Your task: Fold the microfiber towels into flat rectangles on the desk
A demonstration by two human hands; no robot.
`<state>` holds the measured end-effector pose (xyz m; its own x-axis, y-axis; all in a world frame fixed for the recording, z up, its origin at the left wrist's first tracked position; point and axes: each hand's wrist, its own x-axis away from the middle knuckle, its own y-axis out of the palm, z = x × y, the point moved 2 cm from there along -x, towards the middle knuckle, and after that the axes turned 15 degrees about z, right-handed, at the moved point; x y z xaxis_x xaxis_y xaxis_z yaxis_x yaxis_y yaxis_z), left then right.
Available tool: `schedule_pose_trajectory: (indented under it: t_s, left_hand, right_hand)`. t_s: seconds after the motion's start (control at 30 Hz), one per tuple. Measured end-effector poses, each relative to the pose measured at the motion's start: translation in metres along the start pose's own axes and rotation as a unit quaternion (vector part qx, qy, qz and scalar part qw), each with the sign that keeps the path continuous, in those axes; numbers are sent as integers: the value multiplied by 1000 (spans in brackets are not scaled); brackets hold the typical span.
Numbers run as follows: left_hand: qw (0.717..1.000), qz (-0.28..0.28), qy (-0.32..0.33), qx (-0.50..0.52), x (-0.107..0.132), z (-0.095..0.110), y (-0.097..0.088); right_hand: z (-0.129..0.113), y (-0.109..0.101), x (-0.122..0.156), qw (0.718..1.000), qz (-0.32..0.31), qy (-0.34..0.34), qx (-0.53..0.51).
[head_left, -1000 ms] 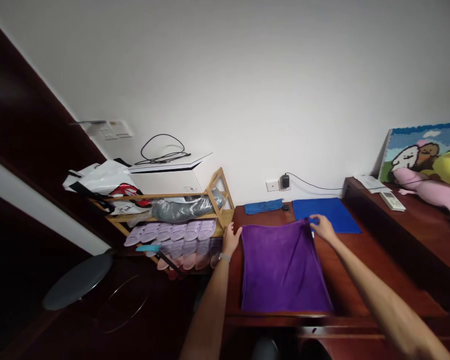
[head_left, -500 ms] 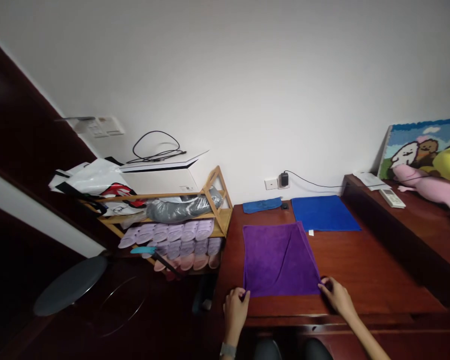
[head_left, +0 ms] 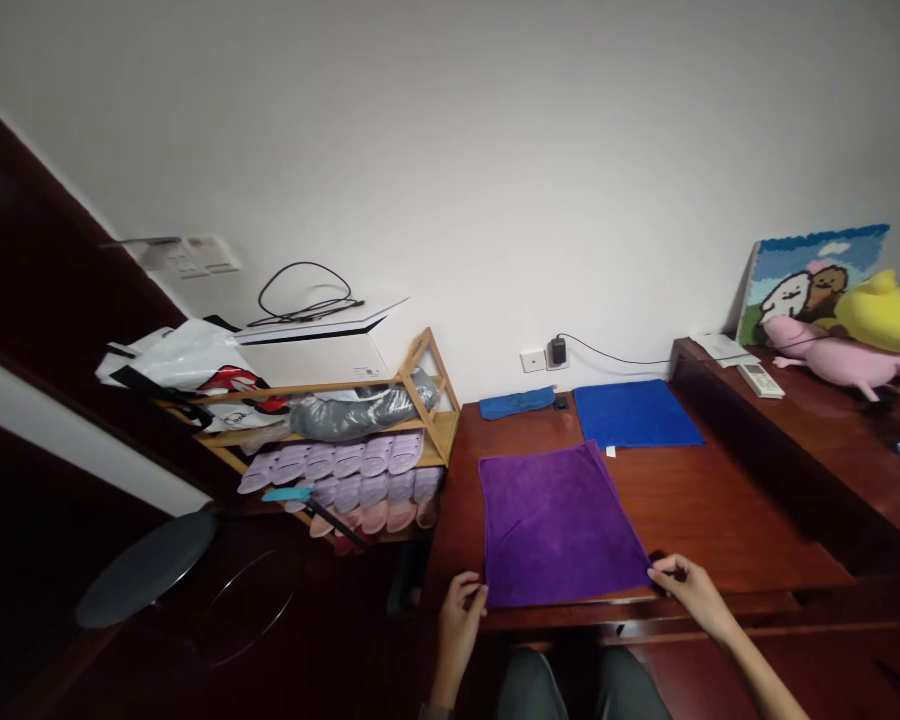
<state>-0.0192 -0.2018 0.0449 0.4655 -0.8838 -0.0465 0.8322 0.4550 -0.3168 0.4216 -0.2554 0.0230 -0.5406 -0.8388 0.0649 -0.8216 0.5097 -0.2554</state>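
Note:
A purple cloth (head_left: 559, 525) lies spread on the dark red-brown wooden table (head_left: 720, 520), its near edge close to the table's front edge. At its near left corner is my left hand (head_left: 460, 612), fingers curled and the tips pinched at the fabric. My right hand (head_left: 688, 588) pinches the near right corner between thumb and fingers. Beyond the purple cloth lies a flat blue cloth (head_left: 637, 413) with a small white tag (head_left: 610, 452). To its left, against the wall, rests a narrow folded blue cloth (head_left: 517, 402).
Left of the table stands a wooden rack (head_left: 441, 435) with several rows of slippers (head_left: 345, 458) and a white box (head_left: 315, 355) on top. A round stool (head_left: 150, 568) is further left. On the right-hand surface are a remote control (head_left: 760, 380) and a pink plush toy (head_left: 832, 358).
The diagonal crease in the purple cloth has flattened out. Its near edge has come slightly toward me, with both hands at the corners. My view has turned a little to the right.

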Motion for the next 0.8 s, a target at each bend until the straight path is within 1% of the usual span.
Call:
schedule_pose_trajectory:
  t_s: [0.1, 0.2, 0.27, 0.33, 0.4, 0.47, 0.53, 0.63, 0.73, 0.8]
  left_hand:
    - [997, 13, 32, -72, 9, 4, 4]
    - [992, 17, 55, -114, 10, 6, 5]
    - [995, 27, 38, -91, 7, 5, 4]
    - [999, 36, -3, -38, 5, 3, 4]
    - [999, 17, -47, 12, 5, -1, 7]
    - [997, -16, -70, 27, 8, -6, 9]
    - [997, -47, -56, 12, 13, -12, 7]
    - [997, -78, -15, -14, 19, -20, -4]
    - [996, -87, 2, -22, 23, -26, -17]
    - [996, -88, 8, -31, 27, -30, -22]
  right_hand:
    - [3, 0, 3, 999, -27, 38, -22]
    - [0, -5, 2, 997, -22, 51, -46]
    - [-4, -10, 0, 998, -24, 27, -51]
    - [-6, -15, -1, 999, -25, -16, -41]
    - [-5, -17, -2, 998, -15, -62, -12]
    - [1, -17, -3, 994, -19, -97, 36]
    - [8, -15, -2, 989, -42, -118, 84]
    - [13, -17, -2, 978, -81, -149, 122]
    - [12, -23, -1, 965, -124, -175, 152]
    - [12, -28, 0, 955, -153, -181, 181]
